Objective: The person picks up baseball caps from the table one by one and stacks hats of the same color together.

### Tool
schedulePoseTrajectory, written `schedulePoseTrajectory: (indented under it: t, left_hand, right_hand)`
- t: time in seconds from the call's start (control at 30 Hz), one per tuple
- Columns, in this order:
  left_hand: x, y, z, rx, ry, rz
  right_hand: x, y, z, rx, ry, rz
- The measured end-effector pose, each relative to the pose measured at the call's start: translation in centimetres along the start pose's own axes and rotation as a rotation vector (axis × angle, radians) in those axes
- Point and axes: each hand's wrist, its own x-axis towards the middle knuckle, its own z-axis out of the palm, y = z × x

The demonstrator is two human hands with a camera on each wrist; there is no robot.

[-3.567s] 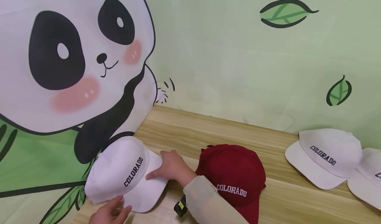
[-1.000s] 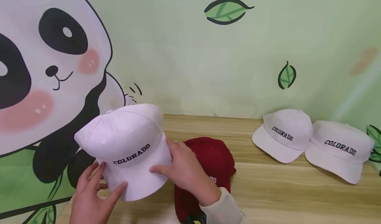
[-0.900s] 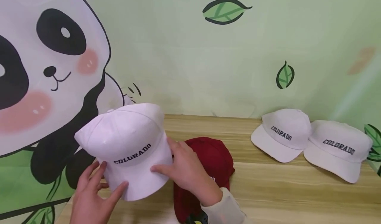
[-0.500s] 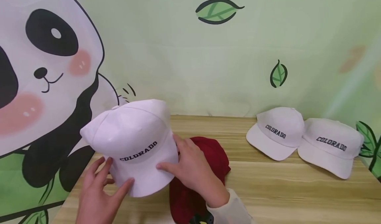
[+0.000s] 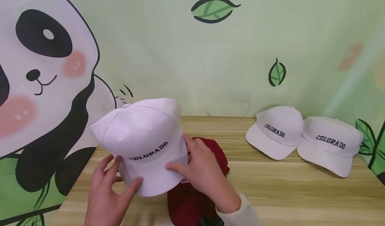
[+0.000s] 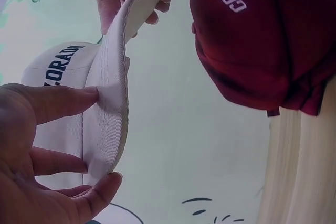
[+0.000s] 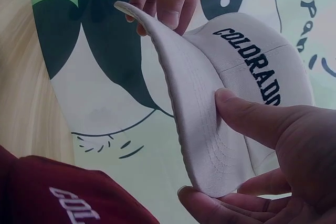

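Note:
Both hands hold a white baseball cap (image 5: 144, 129) with COLORADO in dark letters across its front, raised over the table. My left hand (image 5: 111, 189) pinches the left side of the brim, thumb on top and fingers beneath, as the left wrist view shows. On the opposite side, my right hand (image 5: 204, 169) grips the brim the same way, its thumb (image 7: 247, 111) lying on the upper face. The crown is slightly dented and tilts back. Behind the right hand and forearm, a dark red cap (image 5: 189, 202) rests on the table, partly covered from the head view.
Two more white COLORADO caps, one on the left (image 5: 278, 132) and one on the right (image 5: 331, 144), lie side by side at the table's back right. The wooden table (image 5: 285, 192) meets a green cloth backdrop (image 5: 156, 59) printed with a panda and leaves.
Since the oldest frame, the white cap has been lifted off the table and turned brim toward me, now held by both hands. Lately the head view has shifted right; the grip is unchanged.

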Motion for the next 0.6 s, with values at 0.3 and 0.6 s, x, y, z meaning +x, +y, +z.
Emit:
schedulePoseTrajectory:
  t: [0.3, 0.6]
  left_hand:
    - [-0.3, 1.5, 1.3, -0.006, 0.042, 0.096]
    - [-0.5, 2.9, 2.4, -0.014, 0.008, 0.118]
  right_hand:
    - [-0.8, 1.1, -1.3, 0.010, 0.019, 0.034]
    - [-1.7, 2.8, -2.3, 0.064, 0.034, 0.061]
